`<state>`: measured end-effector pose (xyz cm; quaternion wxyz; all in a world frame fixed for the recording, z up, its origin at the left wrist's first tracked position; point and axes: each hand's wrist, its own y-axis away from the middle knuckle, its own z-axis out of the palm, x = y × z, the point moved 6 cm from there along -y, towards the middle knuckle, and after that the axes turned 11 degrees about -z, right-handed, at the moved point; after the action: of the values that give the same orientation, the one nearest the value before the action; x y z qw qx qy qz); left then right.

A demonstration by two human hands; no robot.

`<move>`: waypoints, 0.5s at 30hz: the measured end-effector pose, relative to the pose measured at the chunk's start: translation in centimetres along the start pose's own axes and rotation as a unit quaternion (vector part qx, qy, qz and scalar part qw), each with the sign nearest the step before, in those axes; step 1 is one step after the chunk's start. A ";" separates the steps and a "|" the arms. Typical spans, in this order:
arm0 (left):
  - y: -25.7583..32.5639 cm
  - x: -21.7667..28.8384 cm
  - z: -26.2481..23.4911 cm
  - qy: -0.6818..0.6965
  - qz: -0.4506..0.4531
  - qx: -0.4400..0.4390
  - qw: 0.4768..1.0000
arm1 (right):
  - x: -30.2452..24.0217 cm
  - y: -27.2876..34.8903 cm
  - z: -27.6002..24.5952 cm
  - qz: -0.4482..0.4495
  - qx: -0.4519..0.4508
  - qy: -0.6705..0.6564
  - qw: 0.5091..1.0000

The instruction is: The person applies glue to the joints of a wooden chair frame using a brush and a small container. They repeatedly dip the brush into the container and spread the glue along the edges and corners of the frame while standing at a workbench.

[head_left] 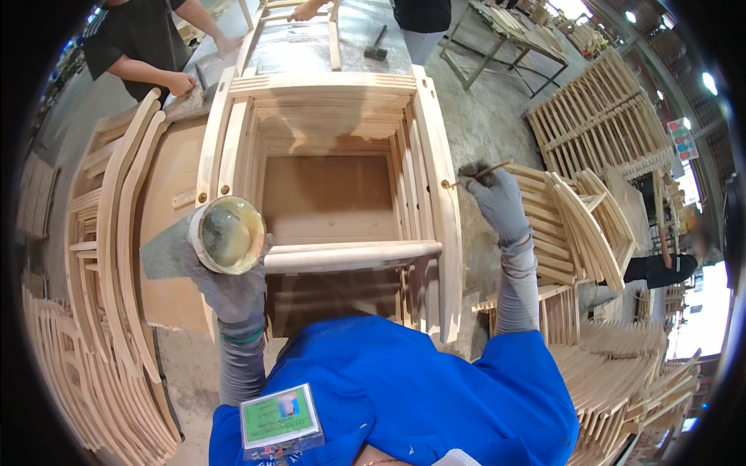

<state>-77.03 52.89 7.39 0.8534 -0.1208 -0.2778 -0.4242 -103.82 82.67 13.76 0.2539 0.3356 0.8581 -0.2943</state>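
My left hand (pixel 233 297), in a grey glove, grips a round pot (pixel 229 235) of pale yellowish paste, tilted so its open top shows. It is beside the left legs of stacked wooden chair frames (pixel 444 248). In my right hand (pixel 501 206), also gloved, is a thin wooden stick (pixel 502 166). The stick's tip is at a small round hole in the frames' right-hand leg; whether it touches the wood I cannot tell. Two similar holes show on the left legs. Below my left hand's pot lies a flat grey surface (pixel 167 250), partly hidden.
Ahead, a metal-topped table (pixel 299 56) bears another wooden frame and a hammer (pixel 376 48). A co-worker in dark clothes (pixel 136 43) stands at its left; another person is at its right. Curved chair parts (pixel 116 233) lean at left; slatted wooden frames (pixel 598 116) stand stacked at right.
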 end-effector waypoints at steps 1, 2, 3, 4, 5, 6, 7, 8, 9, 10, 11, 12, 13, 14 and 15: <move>-0.2 0.0 0.2 0.010 -0.006 0.008 1.000 | -1.0 0.0 -0.3 -0.022 0.013 -0.025 0.999; -0.4 -0.1 1.0 0.020 -0.014 0.014 1.000 | -1.9 0.1 -0.5 -0.042 0.027 -0.047 0.998; -0.3 -0.1 1.4 0.027 -0.018 0.027 0.999 | -3.3 -0.1 -0.2 -0.064 0.035 -0.076 0.994; -0.4 0.1 1.4 -0.080 0.026 0.021 0.996 | -4.3 -0.3 0.4 -0.006 0.053 -0.216 0.975; -0.1 0.5 1.3 -0.184 0.077 0.029 0.980 | -6.8 -0.6 0.9 -0.016 0.066 -0.254 0.965; -0.4 0.1 2.0 -0.056 0.002 0.003 0.998 | -9.4 -0.5 1.3 -0.022 0.081 -0.289 0.954; -0.4 -0.3 2.9 0.071 -0.064 -0.021 0.995 | -11.7 -0.4 1.6 -0.029 0.093 -0.330 0.939; -0.3 -0.1 3.3 0.049 -0.044 -0.018 0.998 | -14.5 -0.2 2.2 -0.061 0.074 -0.364 0.926; -0.5 -0.2 3.6 0.026 -0.027 -0.014 0.999 | -16.3 0.0 3.0 -0.090 0.058 -0.398 0.911; -0.2 0.1 5.7 0.012 0.018 -0.095 0.995 | -17.2 0.1 4.2 -0.146 0.041 -0.446 0.882; 0.1 0.5 6.5 0.009 0.020 -0.111 0.994 | -18.1 0.3 5.2 -0.190 0.027 -0.470 0.861; 0.1 0.5 7.2 0.010 0.019 -0.130 0.991 | -18.7 0.1 5.8 -0.217 0.036 -0.444 0.869; -0.1 0.3 6.3 0.027 -0.023 -0.080 0.996 | -19.5 0.1 6.5 -0.243 0.045 -0.418 0.874; -0.1 -0.1 5.6 0.048 -0.063 -0.031 0.996 | -19.8 -0.1 7.3 -0.274 0.050 -0.391 0.877; 0.1 0.3 5.8 0.029 -0.052 -0.036 0.998 | -20.0 -0.4 8.1 -0.305 0.057 -0.363 0.878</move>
<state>-78.94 55.29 12.29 0.8333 -0.1243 -0.2431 -0.4808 -89.26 68.42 20.92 0.4259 -0.0597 0.7471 -0.5069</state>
